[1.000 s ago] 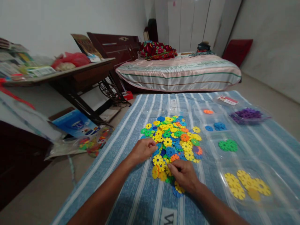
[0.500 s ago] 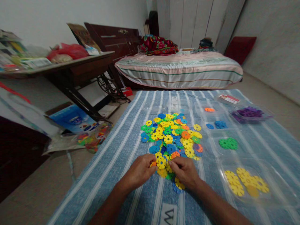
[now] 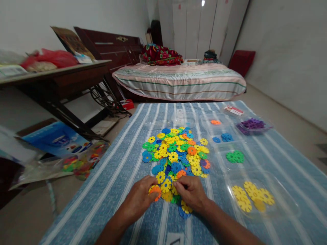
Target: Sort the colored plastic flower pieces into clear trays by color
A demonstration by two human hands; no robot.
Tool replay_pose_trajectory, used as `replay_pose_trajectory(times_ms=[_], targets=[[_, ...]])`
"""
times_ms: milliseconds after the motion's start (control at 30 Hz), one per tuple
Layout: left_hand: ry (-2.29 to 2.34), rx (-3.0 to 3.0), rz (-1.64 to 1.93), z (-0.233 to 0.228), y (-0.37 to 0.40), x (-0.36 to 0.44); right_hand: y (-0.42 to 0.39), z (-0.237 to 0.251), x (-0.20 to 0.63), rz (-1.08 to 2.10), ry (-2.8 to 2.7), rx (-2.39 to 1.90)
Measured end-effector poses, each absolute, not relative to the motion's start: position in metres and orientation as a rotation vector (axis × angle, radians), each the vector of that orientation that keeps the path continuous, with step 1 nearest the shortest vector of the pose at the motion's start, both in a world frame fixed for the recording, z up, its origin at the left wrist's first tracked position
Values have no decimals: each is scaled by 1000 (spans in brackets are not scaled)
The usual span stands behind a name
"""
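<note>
At the near edge of the heap of coloured snowflake discs (image 3: 176, 154), on the blue striped cloth (image 3: 122, 170) that covers the counter, both hands work close together. Left hand (image 3: 139, 200) lies at about 7 o'clock from the heap's centre, its fingers (image 3: 150, 185) curled in and pinched on an orange disc (image 3: 155, 190) that shows between thumb and fingertips, just beside a yellow disc (image 3: 166, 185). Right hand (image 3: 191, 194) sits at about 5 o'clock from the heap's centre, knuckles up, its fingers (image 3: 178, 183) drawn together and pressed down on the discs at the heap's near rim; whether they actually grip one cannot be told, as the hand covers what lies below. A yellow piece (image 3: 185, 207) and a blue piece (image 3: 182, 213) peek out from under its heel. The two hands are near each other, with only a few discs between the fingertips. Off at 3 o'clock from the heap lie clear trays: one with yellow discs (image 3: 252, 199) nearest, then green discs (image 3: 235, 156), blue discs (image 3: 224, 137), a lone orange one (image 3: 215, 122), and a tub of purple discs (image 3: 251, 124) farthest out. Beyond the cloth at 12 o'clock stands a bed (image 3: 178, 81) with a striped cover.
</note>
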State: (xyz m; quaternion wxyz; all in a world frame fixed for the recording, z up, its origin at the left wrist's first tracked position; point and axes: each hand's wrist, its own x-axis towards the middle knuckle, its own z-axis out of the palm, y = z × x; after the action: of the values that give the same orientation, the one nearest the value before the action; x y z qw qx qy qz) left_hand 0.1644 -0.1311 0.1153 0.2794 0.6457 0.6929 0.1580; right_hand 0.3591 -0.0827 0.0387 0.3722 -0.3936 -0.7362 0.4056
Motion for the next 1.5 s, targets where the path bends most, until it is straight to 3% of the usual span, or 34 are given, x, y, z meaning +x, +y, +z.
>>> replay_pose_trajectory(times_ms=[267, 667, 1100, 1500], targets=[[1909, 1571, 611, 109, -131, 171, -85, 34, 356, 883, -1885, -982], [1796, 1380, 920, 93, -131, 183, -70, 43, 368, 336, -1816, -935], [1980, 1457, 1073, 114, -129, 186, -60, 40, 375, 423, -1757, -982], [1897, 1105, 1058, 114, -122, 205, -53, 40, 370, 384, -1760, -989]])
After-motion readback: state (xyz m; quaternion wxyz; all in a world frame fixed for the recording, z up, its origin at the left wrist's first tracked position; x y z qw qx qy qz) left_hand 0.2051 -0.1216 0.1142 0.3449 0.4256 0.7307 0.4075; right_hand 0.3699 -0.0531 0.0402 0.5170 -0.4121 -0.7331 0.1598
